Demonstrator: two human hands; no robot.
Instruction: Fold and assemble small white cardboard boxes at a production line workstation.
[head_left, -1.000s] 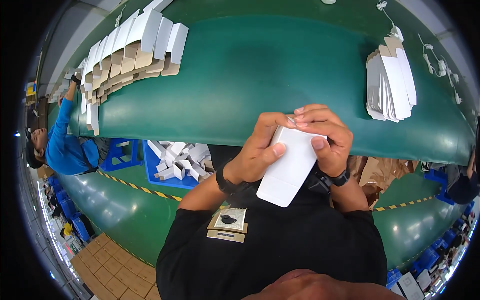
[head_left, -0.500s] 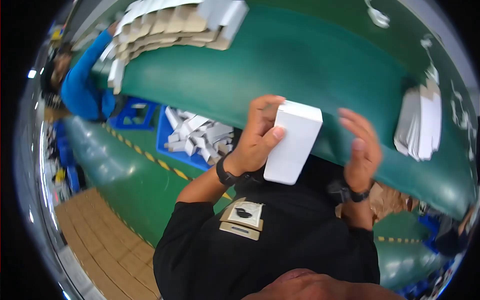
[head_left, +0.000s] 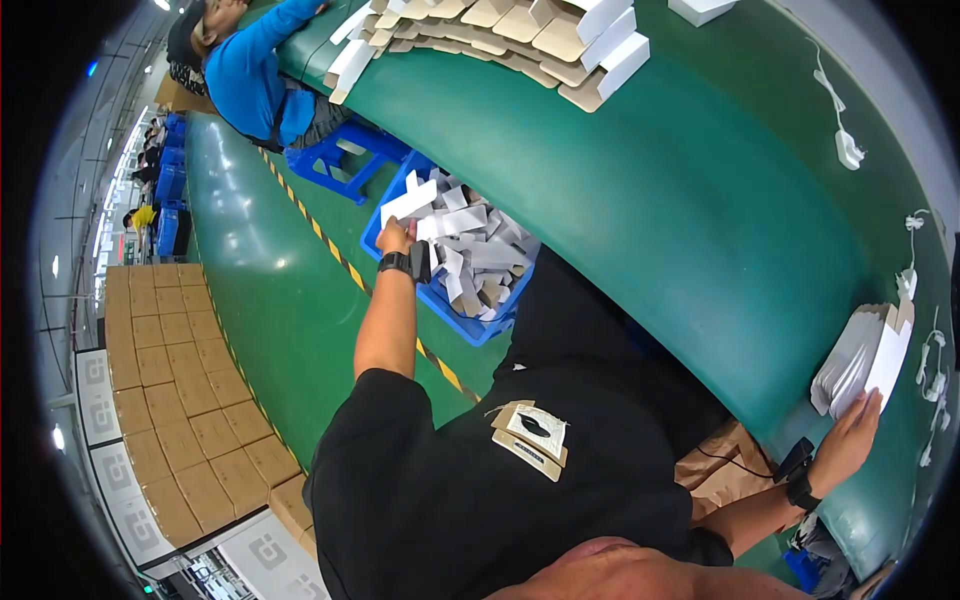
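Observation:
My left hand [head_left: 397, 238] is over the near-left end of a blue bin [head_left: 470, 328], its fingers closed on a white box [head_left: 408, 202]. The box tilts across the bin's rim, and the hand partly hides its lower end. Jumbled white cartons [head_left: 490, 255] fill the bin. Far to the right, my right hand [head_left: 848, 440] reaches to a stack of flat white cartons [head_left: 850, 360] on the green table [head_left: 640, 220]. Its fingers are stretched out, and their tips touch the near end of the stack.
Rows of open white cartons [head_left: 520, 30] stand at the table's far side. A person in blue [head_left: 255, 75] sits at far left beside a blue stool [head_left: 345, 165]. White cables [head_left: 848, 150] lie along the right. Stacked brown boxes [head_left: 190, 400] and brown paper [head_left: 722, 465] are lower down.
My left hand has carried the white box from in front of my chest left to the blue bin. My right hand has moved right to the flat cartons. The view has turned.

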